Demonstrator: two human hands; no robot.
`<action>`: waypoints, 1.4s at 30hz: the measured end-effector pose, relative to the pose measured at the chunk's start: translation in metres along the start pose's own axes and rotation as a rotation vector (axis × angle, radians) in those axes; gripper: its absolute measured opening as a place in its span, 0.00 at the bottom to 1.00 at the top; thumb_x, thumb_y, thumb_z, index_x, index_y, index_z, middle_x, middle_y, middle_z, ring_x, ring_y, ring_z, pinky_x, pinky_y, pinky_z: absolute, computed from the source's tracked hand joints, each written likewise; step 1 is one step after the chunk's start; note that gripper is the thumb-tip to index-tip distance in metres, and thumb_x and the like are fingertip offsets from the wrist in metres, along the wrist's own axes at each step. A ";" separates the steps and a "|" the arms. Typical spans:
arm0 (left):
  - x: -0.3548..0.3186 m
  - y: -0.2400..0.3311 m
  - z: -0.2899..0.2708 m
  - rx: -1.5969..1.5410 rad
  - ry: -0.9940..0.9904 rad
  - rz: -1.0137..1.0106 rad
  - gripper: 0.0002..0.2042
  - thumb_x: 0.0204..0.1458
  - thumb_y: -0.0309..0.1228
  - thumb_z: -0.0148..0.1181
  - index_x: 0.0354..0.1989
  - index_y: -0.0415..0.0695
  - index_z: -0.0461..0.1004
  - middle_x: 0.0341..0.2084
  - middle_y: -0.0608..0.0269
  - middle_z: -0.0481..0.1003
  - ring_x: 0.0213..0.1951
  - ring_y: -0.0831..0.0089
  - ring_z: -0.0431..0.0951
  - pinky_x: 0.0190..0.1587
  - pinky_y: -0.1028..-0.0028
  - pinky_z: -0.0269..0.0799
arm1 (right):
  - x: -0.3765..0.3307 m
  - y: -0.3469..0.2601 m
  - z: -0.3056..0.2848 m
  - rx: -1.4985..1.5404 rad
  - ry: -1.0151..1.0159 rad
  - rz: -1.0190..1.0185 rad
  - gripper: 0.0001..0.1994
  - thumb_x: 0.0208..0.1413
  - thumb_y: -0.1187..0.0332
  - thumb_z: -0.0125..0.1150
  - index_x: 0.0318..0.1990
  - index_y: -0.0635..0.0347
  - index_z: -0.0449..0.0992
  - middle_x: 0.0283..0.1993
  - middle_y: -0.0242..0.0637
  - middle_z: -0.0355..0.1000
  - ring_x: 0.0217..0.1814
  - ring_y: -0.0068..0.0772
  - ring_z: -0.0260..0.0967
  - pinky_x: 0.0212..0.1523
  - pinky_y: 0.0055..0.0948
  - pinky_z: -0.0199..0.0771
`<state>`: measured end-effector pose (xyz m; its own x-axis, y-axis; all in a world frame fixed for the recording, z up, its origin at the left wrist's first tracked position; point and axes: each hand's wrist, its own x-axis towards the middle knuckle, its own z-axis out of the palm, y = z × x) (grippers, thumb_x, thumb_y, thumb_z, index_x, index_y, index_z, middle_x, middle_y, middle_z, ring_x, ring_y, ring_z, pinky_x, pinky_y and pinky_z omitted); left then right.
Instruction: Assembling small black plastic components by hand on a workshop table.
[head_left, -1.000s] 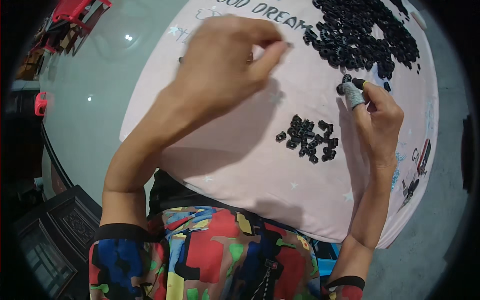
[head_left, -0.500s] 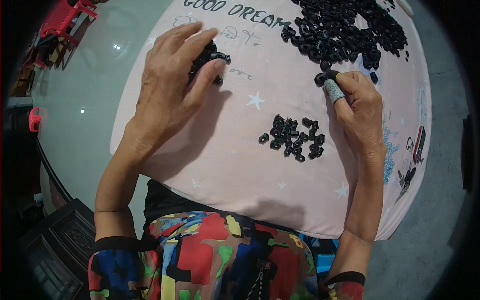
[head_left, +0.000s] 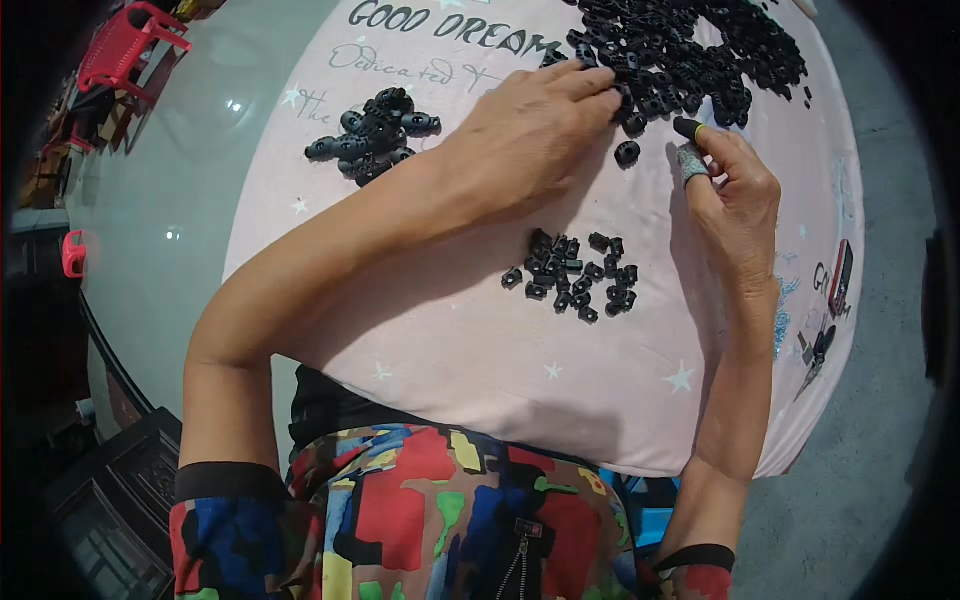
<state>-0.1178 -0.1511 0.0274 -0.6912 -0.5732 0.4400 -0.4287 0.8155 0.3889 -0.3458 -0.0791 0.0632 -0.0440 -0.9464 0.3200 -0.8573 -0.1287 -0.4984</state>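
My left hand (head_left: 545, 125) reaches across to the near edge of a large heap of black plastic cord-lock pieces (head_left: 670, 60). Its fingers are extended over the pieces; the thumb is hidden. My right hand (head_left: 738, 195) is just below the heap, with a black cover on the index finger and a grey wrap on the thumb. These two fingertips are apart, and I see nothing between them. A single round black piece (head_left: 627, 154) lies between my hands. Nearer me is a small group of black pieces (head_left: 570, 272). Left of my left forearm sits a pile of longer black cord locks (head_left: 375, 135).
A pale pink printed cloth (head_left: 480, 350) covers the table. Snips (head_left: 822, 345) and a red-and-black tool (head_left: 842, 275) lie near the right edge. A red plastic chair (head_left: 125, 50) stands on the floor at far left.
My left hand has moved right from the cord-lock pile to the large heap, uncovering that pile. My right hand has shifted slightly right, away from the single round piece.
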 end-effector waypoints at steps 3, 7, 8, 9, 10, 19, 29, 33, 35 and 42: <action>-0.014 0.001 -0.004 -0.175 0.136 -0.058 0.13 0.61 0.25 0.60 0.52 0.33 0.79 0.57 0.41 0.75 0.54 0.53 0.80 0.54 0.66 0.76 | 0.001 0.005 0.004 -0.031 0.011 -0.085 0.13 0.51 0.78 0.59 0.45 0.64 0.80 0.40 0.44 0.78 0.40 0.44 0.76 0.45 0.38 0.76; -0.020 -0.005 -0.009 -0.312 0.224 -0.137 0.10 0.62 0.24 0.60 0.48 0.32 0.80 0.51 0.48 0.80 0.44 0.66 0.83 0.46 0.74 0.77 | 0.002 -0.004 0.014 -0.137 0.072 -0.421 0.13 0.50 0.78 0.60 0.45 0.61 0.81 0.43 0.42 0.79 0.44 0.45 0.76 0.47 0.40 0.77; -0.021 -0.005 -0.010 -0.358 0.224 -0.196 0.10 0.62 0.23 0.60 0.48 0.33 0.80 0.50 0.50 0.80 0.44 0.65 0.83 0.46 0.73 0.78 | 0.001 -0.008 0.015 -0.139 0.026 -0.423 0.11 0.51 0.77 0.62 0.43 0.61 0.81 0.43 0.40 0.79 0.45 0.44 0.76 0.47 0.40 0.78; -0.022 -0.006 -0.011 -0.359 0.225 -0.199 0.10 0.62 0.23 0.60 0.48 0.33 0.80 0.50 0.50 0.80 0.44 0.65 0.83 0.46 0.73 0.78 | -0.002 -0.011 0.015 -0.139 0.023 -0.423 0.11 0.51 0.77 0.62 0.43 0.61 0.81 0.43 0.40 0.79 0.45 0.44 0.76 0.47 0.40 0.78; -0.024 -0.007 -0.011 -0.375 0.239 -0.230 0.10 0.61 0.22 0.59 0.48 0.33 0.80 0.49 0.52 0.81 0.44 0.66 0.83 0.46 0.74 0.78 | -0.004 -0.013 0.014 -0.117 -0.022 -0.386 0.10 0.50 0.77 0.63 0.42 0.62 0.81 0.42 0.40 0.79 0.45 0.44 0.76 0.46 0.39 0.78; -0.023 -0.009 -0.023 -0.548 0.156 -0.402 0.12 0.65 0.20 0.53 0.53 0.36 0.79 0.49 0.58 0.81 0.49 0.73 0.81 0.54 0.76 0.76 | 0.001 0.003 0.006 -0.004 0.026 -0.186 0.12 0.50 0.79 0.64 0.43 0.64 0.83 0.35 0.42 0.78 0.35 0.41 0.75 0.40 0.35 0.75; -0.023 -0.001 -0.027 -0.684 0.024 -0.475 0.15 0.68 0.26 0.54 0.60 0.37 0.76 0.51 0.63 0.79 0.50 0.78 0.78 0.55 0.77 0.74 | 0.006 0.003 -0.021 -0.016 -0.127 0.034 0.11 0.54 0.75 0.62 0.43 0.67 0.83 0.30 0.45 0.77 0.26 0.30 0.72 0.31 0.31 0.71; -0.021 0.007 -0.029 -0.562 0.059 -0.358 0.14 0.67 0.24 0.54 0.59 0.37 0.77 0.48 0.61 0.81 0.50 0.76 0.79 0.54 0.76 0.74 | 0.005 0.011 -0.029 -0.069 -0.118 0.020 0.11 0.55 0.71 0.62 0.43 0.68 0.82 0.26 0.47 0.74 0.23 0.31 0.70 0.30 0.32 0.69; -0.023 0.003 -0.031 -0.493 0.096 -0.393 0.14 0.67 0.23 0.53 0.57 0.39 0.78 0.48 0.61 0.81 0.49 0.77 0.80 0.53 0.76 0.75 | 0.008 0.011 -0.040 -0.104 -0.126 0.096 0.10 0.56 0.70 0.61 0.40 0.68 0.82 0.23 0.48 0.72 0.21 0.33 0.68 0.29 0.34 0.67; -0.029 -0.004 -0.058 -0.020 0.057 -0.345 0.16 0.64 0.25 0.55 0.59 0.37 0.76 0.53 0.50 0.79 0.53 0.62 0.81 0.55 0.66 0.76 | 0.010 0.013 -0.069 -0.280 -0.217 0.168 0.10 0.48 0.72 0.54 0.32 0.72 0.77 0.21 0.49 0.68 0.21 0.37 0.67 0.29 0.39 0.66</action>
<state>-0.0622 -0.1421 0.0599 -0.4742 -0.8186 0.3242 -0.6191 0.5718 0.5383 -0.3932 -0.0697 0.1155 -0.1113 -0.9920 0.0598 -0.9555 0.0903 -0.2810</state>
